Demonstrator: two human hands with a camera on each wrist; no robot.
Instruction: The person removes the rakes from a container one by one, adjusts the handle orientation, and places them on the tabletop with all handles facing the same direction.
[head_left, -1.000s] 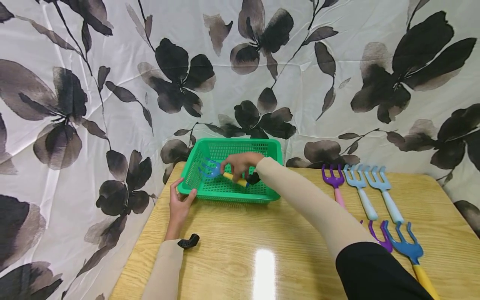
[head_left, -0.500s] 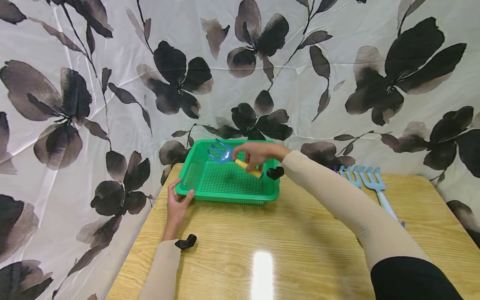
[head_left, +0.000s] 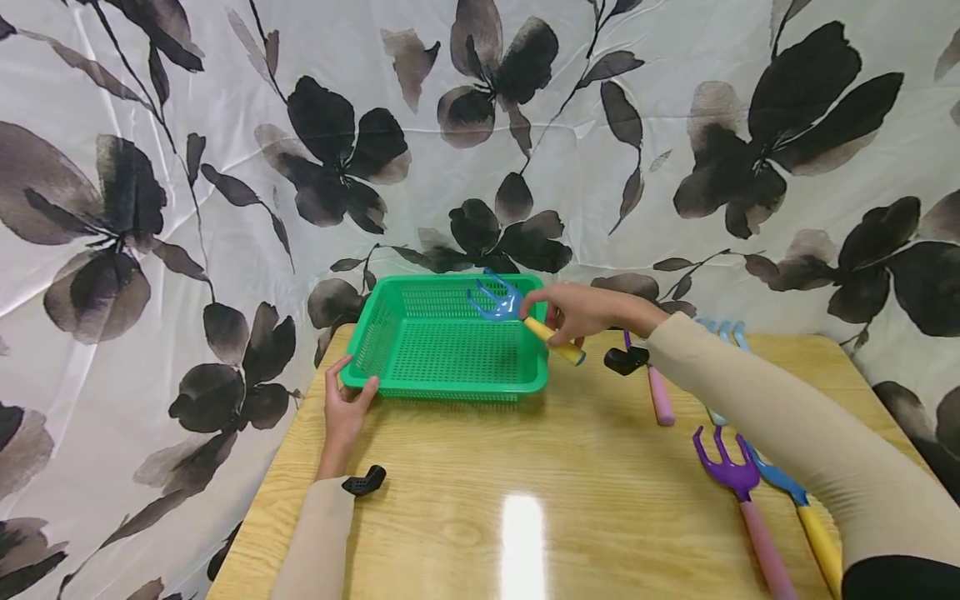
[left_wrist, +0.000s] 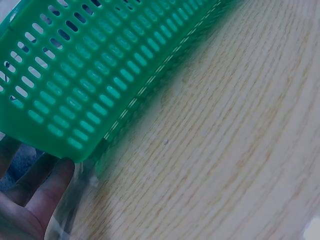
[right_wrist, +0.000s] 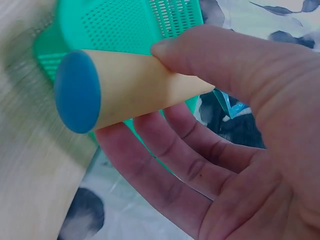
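My right hand [head_left: 581,312] pinches the yellow handle of a small hand rake [head_left: 551,337] with blue tines. Its tines hang over the right side of a green plastic basket [head_left: 446,389], while the handle end reaches past the right rim. Up close in the right wrist view, the handle's blue end cap [right_wrist: 77,91] shows, with my thumb on one side and fingers on the other. My left hand [head_left: 347,412] holds the basket's front left corner between thumb and fingers. In the left wrist view, the thumb [left_wrist: 52,187] touches the corner and other fingers are partly hidden.
On the table's right side lie a purple hand rake with a pink handle [head_left: 765,542], another yellow-handled blue rake [head_left: 819,542], a further pink handle [head_left: 660,398] and light blue rakes [head_left: 738,333] partly behind my right arm. A floral cloth [head_left: 660,108] hangs behind the wooden table [head_left: 450,475].
My right hand has lifted the hand rake up from inside the basket and carried it right, to the right rim. The left hand stays at the corner. The view has turned slightly right.
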